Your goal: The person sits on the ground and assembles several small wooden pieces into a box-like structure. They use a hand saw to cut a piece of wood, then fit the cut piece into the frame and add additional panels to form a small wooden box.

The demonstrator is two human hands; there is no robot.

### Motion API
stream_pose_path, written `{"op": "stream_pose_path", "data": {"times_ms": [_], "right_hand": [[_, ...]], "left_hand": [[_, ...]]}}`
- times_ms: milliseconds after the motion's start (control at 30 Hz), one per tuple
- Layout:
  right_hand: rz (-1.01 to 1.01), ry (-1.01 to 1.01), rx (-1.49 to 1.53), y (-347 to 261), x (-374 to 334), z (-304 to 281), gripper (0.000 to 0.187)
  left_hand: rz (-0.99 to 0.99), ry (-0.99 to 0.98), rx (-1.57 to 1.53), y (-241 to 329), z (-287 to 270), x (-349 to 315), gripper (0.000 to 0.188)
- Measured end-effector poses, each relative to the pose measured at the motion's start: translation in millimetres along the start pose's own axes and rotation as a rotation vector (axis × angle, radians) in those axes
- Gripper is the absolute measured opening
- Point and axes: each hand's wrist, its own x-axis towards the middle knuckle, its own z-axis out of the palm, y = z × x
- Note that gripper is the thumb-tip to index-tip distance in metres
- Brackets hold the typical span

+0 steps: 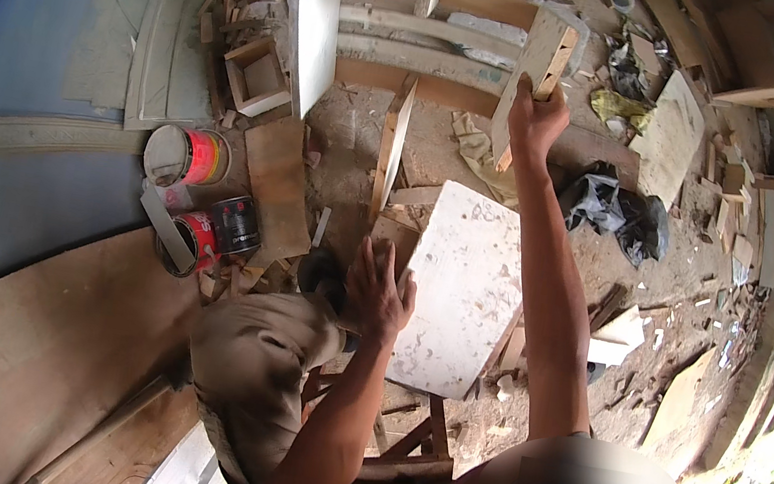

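With its fingers closed round the edge, my right hand (538,122) grips the right end plank of a wooden frame (535,58). Long slats run from that plank to a white end board on the left, and a narrow upright piece stands between. My left hand (380,287) is held low near my knee, fingers stretched and slightly apart. Its fingertips lie over a small brown flat piece (395,235); whether they grip it is unclear. Close by the left thumb is a white, stained board (462,290) on a low wooden stand.
Paint cans (188,158) and a dark can (236,224) stand at the left beside a brown board (277,189). A small wooden box (258,77) lies behind them. Black plastic (617,213), wood scraps and a pale panel (669,135) litter the floor at right.
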Motion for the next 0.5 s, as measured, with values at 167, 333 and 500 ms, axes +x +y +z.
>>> {"op": "stream_pose_path", "data": {"times_ms": [167,333,500], "right_hand": [[-0.088,0.165,0.322,-31.9,5.0,-62.5,0.021],[-0.205,0.301,0.321,-88.9,-10.5,-119.7,0.02],[-0.216,0.335,0.293,-63.2,-35.0,-170.6,0.024]], "left_hand": [[0.035,0.057,-0.025,4.7,1.6,2.7,0.067],[-0.22,0.106,-0.519,-37.1,24.3,17.2,0.089],[0.117,0.305,-1.369,10.7,-169.8,171.8,0.087]]}}
